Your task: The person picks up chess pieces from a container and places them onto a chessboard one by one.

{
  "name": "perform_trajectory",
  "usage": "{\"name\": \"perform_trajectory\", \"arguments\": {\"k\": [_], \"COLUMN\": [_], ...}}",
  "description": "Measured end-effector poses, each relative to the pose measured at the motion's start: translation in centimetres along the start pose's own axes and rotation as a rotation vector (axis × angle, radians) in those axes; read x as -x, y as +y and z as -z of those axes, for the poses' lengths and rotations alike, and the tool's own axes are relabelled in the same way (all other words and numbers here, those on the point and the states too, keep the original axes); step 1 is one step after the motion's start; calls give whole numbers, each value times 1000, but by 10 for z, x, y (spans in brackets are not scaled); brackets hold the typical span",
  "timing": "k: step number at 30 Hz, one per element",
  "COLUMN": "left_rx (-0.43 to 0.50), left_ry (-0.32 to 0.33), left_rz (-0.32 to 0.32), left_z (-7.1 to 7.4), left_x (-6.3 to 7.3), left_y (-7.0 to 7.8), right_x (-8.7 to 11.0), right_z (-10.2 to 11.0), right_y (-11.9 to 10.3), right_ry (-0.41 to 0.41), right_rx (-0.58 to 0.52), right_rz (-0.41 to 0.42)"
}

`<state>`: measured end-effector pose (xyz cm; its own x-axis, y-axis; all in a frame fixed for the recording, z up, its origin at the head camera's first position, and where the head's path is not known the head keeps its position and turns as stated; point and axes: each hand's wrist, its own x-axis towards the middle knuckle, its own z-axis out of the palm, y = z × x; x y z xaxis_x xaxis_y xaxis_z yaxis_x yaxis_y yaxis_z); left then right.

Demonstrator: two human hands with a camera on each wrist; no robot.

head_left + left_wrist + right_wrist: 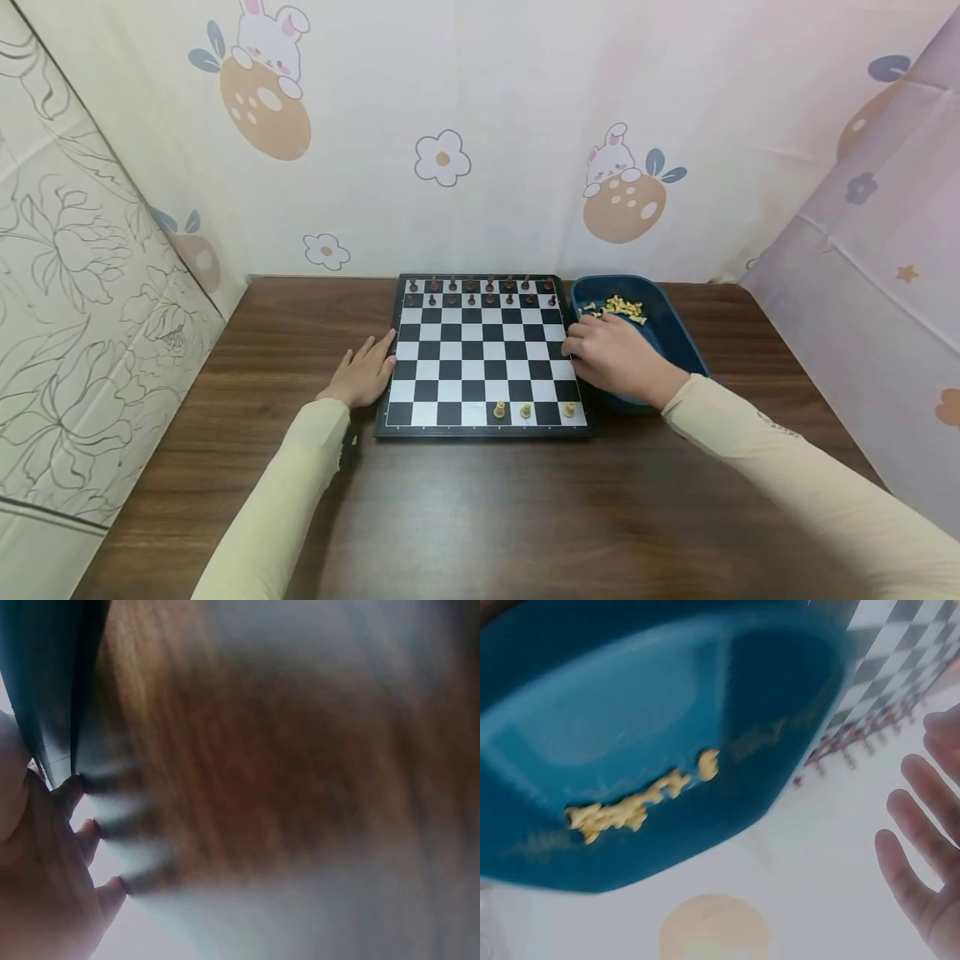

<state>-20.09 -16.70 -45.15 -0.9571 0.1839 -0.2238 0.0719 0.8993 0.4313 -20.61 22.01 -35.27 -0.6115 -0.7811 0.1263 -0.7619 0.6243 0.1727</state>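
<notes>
A black-and-white chessboard (461, 350) lies on the brown wooden table. My left hand (363, 371) rests against its left edge, fingers spread and nearly straight. Over the gap between the board and a dark blue bin (678, 333) is my right hand (611, 354), its visible fingers loosely bent in the right wrist view; no piece shows in them. Inside the bin lies a heap of cream chess pieces (626, 307). Three cream pieces stand on the near row, one being a chess piece (526, 411) between the other two. Dark red chess pieces (472, 286) fill the two far rows.
A white patterned curtain (510, 200) hangs behind the table's far edge. Panels with flower drawings (75, 275) stand at the left. The wooden table (480, 517) extends in front of the board and to both sides.
</notes>
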Motion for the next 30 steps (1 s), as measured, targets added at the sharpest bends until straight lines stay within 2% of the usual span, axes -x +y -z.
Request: {"name": "perform_trajectory", "arguments": {"k": [10, 14, 20, 30], "left_rx": [-1, 2, -1, 2], "left_ry": [-9, -8, 1, 7], "left_rz": [-1, -1, 3, -2], "left_z": [-1, 0, 1, -3], "left_x": [-1, -1, 0, 1], "left_y": [1, 1, -2, -3], "right_x": [3, -5, -25, -38], "right_z": [-1, -5, -24, -54], "right_y": [51, 66, 84, 95], "right_ry": [45, -8, -106, -218], "right_rx": [17, 22, 17, -2], "right_rz": [-118, -176, -255, -318]}}
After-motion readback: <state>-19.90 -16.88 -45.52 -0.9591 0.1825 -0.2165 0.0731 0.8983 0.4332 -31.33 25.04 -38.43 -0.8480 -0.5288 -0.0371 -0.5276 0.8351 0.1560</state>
